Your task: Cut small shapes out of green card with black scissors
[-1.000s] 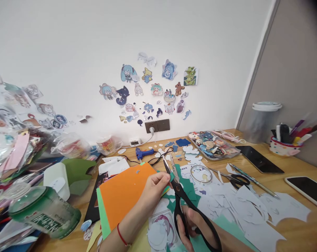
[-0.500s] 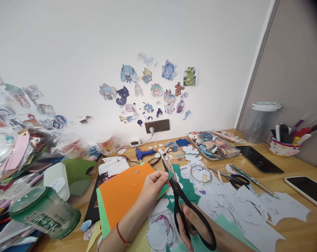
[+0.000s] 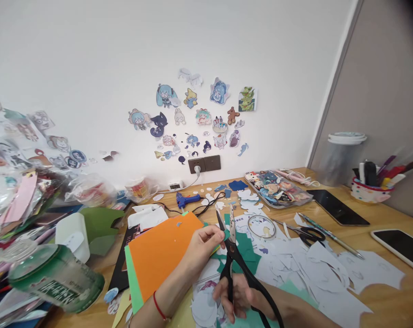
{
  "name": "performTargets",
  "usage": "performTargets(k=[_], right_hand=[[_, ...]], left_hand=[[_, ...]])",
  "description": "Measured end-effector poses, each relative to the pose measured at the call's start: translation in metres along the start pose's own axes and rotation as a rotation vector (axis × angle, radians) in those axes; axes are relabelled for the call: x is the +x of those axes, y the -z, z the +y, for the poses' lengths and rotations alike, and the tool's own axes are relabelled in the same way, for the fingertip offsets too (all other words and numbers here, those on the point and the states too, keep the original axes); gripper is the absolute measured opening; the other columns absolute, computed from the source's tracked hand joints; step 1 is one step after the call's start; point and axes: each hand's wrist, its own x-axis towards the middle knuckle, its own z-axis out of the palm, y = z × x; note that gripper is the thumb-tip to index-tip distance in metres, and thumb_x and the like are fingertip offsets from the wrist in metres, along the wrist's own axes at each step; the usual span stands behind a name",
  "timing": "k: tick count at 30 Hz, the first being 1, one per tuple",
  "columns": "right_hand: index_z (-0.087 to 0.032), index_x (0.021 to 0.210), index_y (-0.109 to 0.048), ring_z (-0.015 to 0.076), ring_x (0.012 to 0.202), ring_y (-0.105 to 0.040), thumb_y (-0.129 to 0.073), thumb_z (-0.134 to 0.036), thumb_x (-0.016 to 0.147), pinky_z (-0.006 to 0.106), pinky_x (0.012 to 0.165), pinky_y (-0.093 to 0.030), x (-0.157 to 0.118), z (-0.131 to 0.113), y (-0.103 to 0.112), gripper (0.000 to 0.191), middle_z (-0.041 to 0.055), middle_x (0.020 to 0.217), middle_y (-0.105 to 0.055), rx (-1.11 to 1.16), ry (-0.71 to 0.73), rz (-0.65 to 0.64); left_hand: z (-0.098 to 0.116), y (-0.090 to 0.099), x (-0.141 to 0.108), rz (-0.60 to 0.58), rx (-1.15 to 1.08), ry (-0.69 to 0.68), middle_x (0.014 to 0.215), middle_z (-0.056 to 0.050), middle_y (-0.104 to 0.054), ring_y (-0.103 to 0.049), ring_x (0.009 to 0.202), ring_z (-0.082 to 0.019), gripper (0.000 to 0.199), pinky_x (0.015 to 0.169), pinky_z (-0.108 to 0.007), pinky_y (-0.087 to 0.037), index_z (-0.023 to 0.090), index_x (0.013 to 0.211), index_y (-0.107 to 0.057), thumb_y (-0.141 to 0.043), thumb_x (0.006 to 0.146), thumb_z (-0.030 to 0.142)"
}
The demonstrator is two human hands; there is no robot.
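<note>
My left hand [image 3: 206,243] pinches a small piece of green paper [image 3: 226,235] between thumb and fingertips. Around the black handles of a pair of scissors [image 3: 232,253] my right hand [image 3: 242,296] is closed, fingers through the loops. The blades point away from me and stand apart, with the green piece between or against them near the pivot; I cannot tell if they touch it. Beneath the scissors lie larger green paper scraps [image 3: 245,250]. A stack of coloured sheets with an orange sheet [image 3: 165,250] on top sits under my left forearm.
White paper scraps [image 3: 312,269] and a second pair of scissors [image 3: 311,233] lie to the right, with a pen [image 3: 331,236] and two phones beyond. A blue glue gun [image 3: 188,199] rests near the wall. At left stands a green bottle-shaped container [image 3: 59,278] among piled craft materials.
The scissor blades have spread wider apart and swung slightly right. My right hand's fingers have opened out with the handles. My left hand has shifted slightly right with the green piece.
</note>
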Motion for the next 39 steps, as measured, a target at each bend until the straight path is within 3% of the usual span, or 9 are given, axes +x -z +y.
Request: performTargets(k=[6,15,20,23,26,29,32,36,39], right_hand=[[-0.009,0.084,-0.056,0.0106,0.054,-0.044,-0.035,-0.090,0.059,0.021,0.048,-0.029,-0.002,-0.007,0.000,0.087,0.0031,0.063,-0.048,-0.064,0.022,0.014],[-0.014,0.060,-0.048,0.0061,0.038,-0.036,-0.025,-0.080,0.075,0.020,0.039,-0.022,0.000,-0.005,-0.005,0.072,-0.0011,0.046,-0.041,-0.084,0.069,0.111],[-0.014,0.059,-0.048,0.0066,0.038,-0.035,-0.024,-0.076,0.080,0.021,0.041,-0.023,-0.003,-0.003,-0.004,0.070,-0.0003,0.044,-0.043,-0.110,0.066,0.119],[-0.012,0.067,-0.051,0.0080,0.044,-0.038,-0.026,-0.085,0.069,0.021,0.043,-0.025,-0.004,-0.013,-0.008,0.077,0.0024,0.054,-0.048,-0.109,0.033,0.077],[-0.015,0.082,-0.048,0.0127,0.062,-0.044,-0.039,-0.090,0.055,0.022,0.050,-0.031,-0.004,-0.030,-0.016,0.080,0.0033,0.075,-0.046,-0.054,-0.066,0.026],[-0.018,0.081,-0.042,0.0150,0.071,-0.043,-0.055,-0.082,0.054,0.025,0.059,-0.032,-0.001,-0.037,-0.022,0.070,0.0020,0.079,-0.043,-0.008,-0.151,0.032],[-0.018,0.083,-0.042,0.0146,0.070,-0.045,-0.056,-0.080,0.057,0.027,0.060,-0.033,0.003,-0.026,-0.021,0.068,0.0014,0.077,-0.042,0.001,-0.116,0.065],[-0.017,0.084,-0.044,0.0148,0.070,-0.046,-0.052,-0.088,0.047,0.026,0.059,-0.034,0.002,-0.015,-0.018,0.080,0.0016,0.078,-0.041,0.021,-0.020,0.069],[-0.015,0.083,-0.046,0.0142,0.070,-0.047,-0.047,-0.086,0.057,0.024,0.057,-0.031,-0.001,-0.019,-0.020,0.075,0.0021,0.076,-0.041,0.007,0.037,0.067]], left_hand=[[-0.002,0.003,-0.001,-0.049,0.055,0.013,0.063,-0.002,-0.059,-0.051,0.063,-0.013,0.030,0.065,-0.025,-0.036,0.013,0.063,-0.060,-0.064,0.078,0.039],[0.001,0.005,-0.001,-0.030,0.115,-0.029,0.063,-0.002,-0.058,-0.051,0.065,-0.014,0.031,0.068,-0.026,-0.037,0.014,0.062,-0.061,-0.061,0.079,0.039],[0.003,0.004,-0.003,-0.026,0.125,-0.031,0.065,-0.003,-0.060,-0.053,0.067,-0.015,0.031,0.070,-0.027,-0.038,0.014,0.063,-0.061,-0.062,0.079,0.041],[0.005,0.002,-0.004,-0.038,0.134,-0.026,0.065,-0.003,-0.059,-0.052,0.066,-0.015,0.031,0.068,-0.026,-0.037,0.014,0.063,-0.062,-0.062,0.078,0.041],[0.008,-0.001,-0.005,-0.069,0.146,-0.018,0.063,-0.002,-0.058,-0.051,0.064,-0.014,0.031,0.065,-0.025,-0.036,0.014,0.063,-0.063,-0.062,0.078,0.042],[0.009,-0.005,-0.005,-0.103,0.155,-0.024,0.064,-0.002,-0.054,-0.048,0.064,-0.013,0.034,0.064,-0.024,-0.034,0.014,0.060,-0.062,-0.063,0.076,0.044],[0.009,-0.008,-0.005,-0.131,0.158,-0.021,0.065,-0.002,-0.051,-0.045,0.064,-0.014,0.036,0.062,-0.025,-0.033,0.014,0.059,-0.061,-0.064,0.074,0.046],[0.010,-0.008,-0.005,-0.139,0.162,-0.019,0.067,-0.002,-0.050,-0.045,0.065,-0.015,0.037,0.062,-0.026,-0.033,0.015,0.060,-0.061,-0.064,0.072,0.050],[0.011,-0.008,-0.005,-0.134,0.170,-0.031,0.067,-0.002,-0.050,-0.045,0.065,-0.015,0.038,0.062,-0.026,-0.033,0.015,0.059,-0.061,-0.064,0.072,0.050]])
